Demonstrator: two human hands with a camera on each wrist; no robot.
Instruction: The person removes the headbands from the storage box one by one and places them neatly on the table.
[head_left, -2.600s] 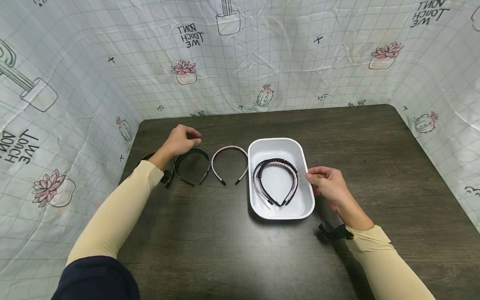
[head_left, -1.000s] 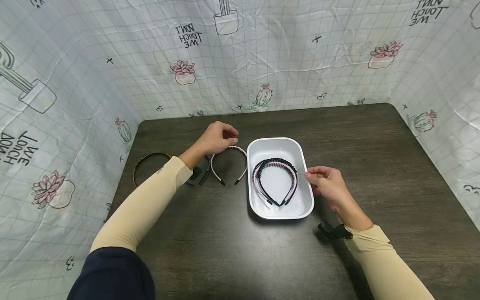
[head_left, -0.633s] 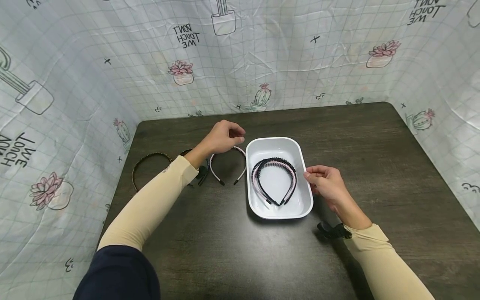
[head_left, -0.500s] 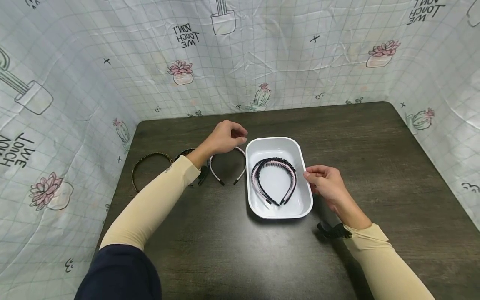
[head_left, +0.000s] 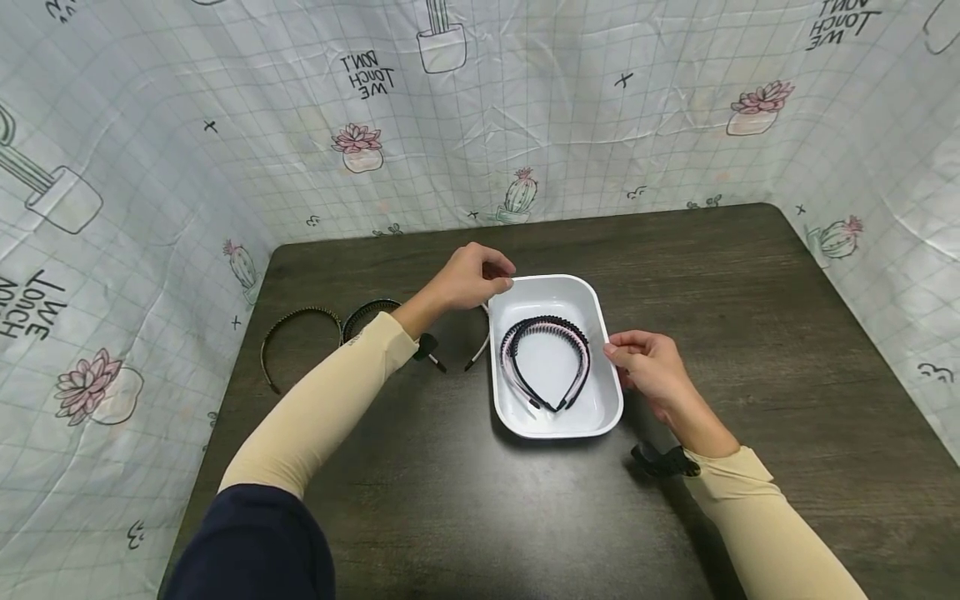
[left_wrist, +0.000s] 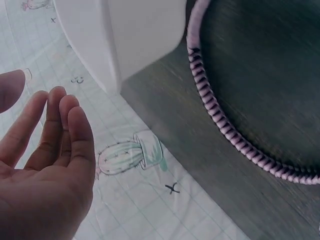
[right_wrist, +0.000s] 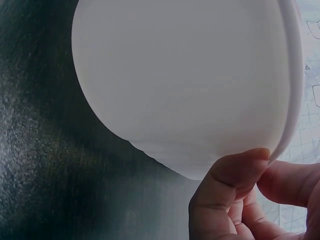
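A white tray (head_left: 553,289) sits mid-table with a black toothed headband (head_left: 545,320) and a pink one (head_left: 507,371) inside. My right hand (head_left: 647,369) pinches the tray's right rim between thumb and fingers (right_wrist: 235,172); the wrist view shows the tray (right_wrist: 185,80) from below the rim. My left hand (head_left: 474,278) hovers at the tray's far-left corner, fingers (left_wrist: 52,125) relaxed and holding nothing. A pink-and-white headband (left_wrist: 220,125) lies on the table just beside the tray (left_wrist: 135,35); from the head view only its ends (head_left: 477,357) show under my forearm.
A dark headband (head_left: 369,307) and a brown beaded one (head_left: 296,314) lie at the table's left. A cactus-print cloth (head_left: 480,125) walls the table on three sides. Bare dark tabletop (head_left: 750,317) stretches right of the tray and toward me.
My left hand has travelled right, from over the dark headband, across the pink-and-white one, to the tray's far-left corner. The right hand has kept its pinch on the rim.
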